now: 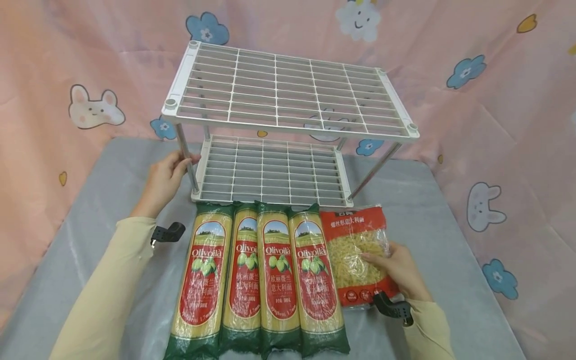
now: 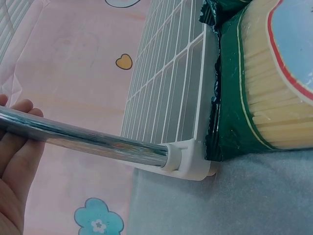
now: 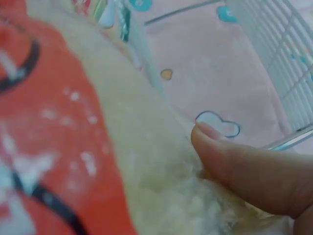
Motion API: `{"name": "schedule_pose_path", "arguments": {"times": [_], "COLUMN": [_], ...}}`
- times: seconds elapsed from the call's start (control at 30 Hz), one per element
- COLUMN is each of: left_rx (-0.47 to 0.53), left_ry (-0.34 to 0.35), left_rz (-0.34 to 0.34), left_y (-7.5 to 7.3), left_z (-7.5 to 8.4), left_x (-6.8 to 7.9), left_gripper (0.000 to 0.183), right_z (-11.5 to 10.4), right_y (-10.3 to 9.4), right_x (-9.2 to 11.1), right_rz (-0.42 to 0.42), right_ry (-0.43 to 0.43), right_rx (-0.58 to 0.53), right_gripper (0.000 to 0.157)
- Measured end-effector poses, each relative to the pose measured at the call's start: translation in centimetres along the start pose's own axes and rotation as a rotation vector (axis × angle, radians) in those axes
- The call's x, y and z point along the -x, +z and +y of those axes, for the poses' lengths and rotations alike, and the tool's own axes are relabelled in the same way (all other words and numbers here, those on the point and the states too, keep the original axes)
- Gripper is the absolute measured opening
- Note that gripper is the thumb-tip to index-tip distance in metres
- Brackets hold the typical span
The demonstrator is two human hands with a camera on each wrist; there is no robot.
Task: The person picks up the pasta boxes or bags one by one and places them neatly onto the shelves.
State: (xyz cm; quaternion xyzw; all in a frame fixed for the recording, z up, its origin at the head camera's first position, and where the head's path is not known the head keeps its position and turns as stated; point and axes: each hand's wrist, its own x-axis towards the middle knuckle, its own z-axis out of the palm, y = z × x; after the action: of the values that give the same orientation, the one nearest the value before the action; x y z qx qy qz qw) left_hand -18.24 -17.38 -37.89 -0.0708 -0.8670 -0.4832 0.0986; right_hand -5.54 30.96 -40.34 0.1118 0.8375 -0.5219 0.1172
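A white two-tier wire rack [image 1: 288, 92] with metal posts stands on the table. My left hand [image 1: 163, 181] holds its front left post [image 2: 93, 142]; in the left wrist view the fingers [image 2: 22, 161] lie behind the metal tube. My right hand [image 1: 407, 270] grips the right side of a red and clear bag of spiral pasta [image 1: 357, 255], its thumb [image 3: 244, 169] pressed on the front. Several green-ended packs of spaghetti [image 1: 276, 280] lie side by side between the hands, left of that bag. The fingers under the bag are hidden.
The rack's lower shelf [image 1: 270, 170] is just behind the spaghetti packs, and its front right post [image 1: 375, 170] rises behind the pasta bag. A grey cloth [image 1: 450, 240] covers the table. A pink patterned curtain [image 1: 517, 125] hangs behind and at the sides.
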Motion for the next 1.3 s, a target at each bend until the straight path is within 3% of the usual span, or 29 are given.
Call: {"name": "schedule_pose_path", "arguments": {"times": [0.43, 0.8, 1.13, 1.3], "left_rx": [0.016, 0.010, 0.013, 0.024], "left_ry": [0.006, 0.007, 0.006, 0.004], "left_rz": [0.019, 0.016, 0.014, 0.015], "left_y": [0.1, 0.2, 0.1, 0.1], "left_z": [-0.1, 0.0, 0.1, 0.1], "left_x": [0.1, 0.1, 0.1, 0.2], "left_gripper": [0.033, 0.035, 0.036, 0.035], "right_z": [-0.9, -1.9, -3.5, -4.7], "right_y": [-0.4, -1.0, -2.2, -2.3], "right_x": [1.0, 2.2, 3.0, 3.5], "right_rz": [0.021, 0.046, 0.073, 0.083], "right_ry": [-0.027, -0.054, -0.114, -0.101], "right_rx": [-0.108, -0.084, -0.176, -0.291], "right_gripper": [0.045, 0.046, 0.016, 0.014]}}
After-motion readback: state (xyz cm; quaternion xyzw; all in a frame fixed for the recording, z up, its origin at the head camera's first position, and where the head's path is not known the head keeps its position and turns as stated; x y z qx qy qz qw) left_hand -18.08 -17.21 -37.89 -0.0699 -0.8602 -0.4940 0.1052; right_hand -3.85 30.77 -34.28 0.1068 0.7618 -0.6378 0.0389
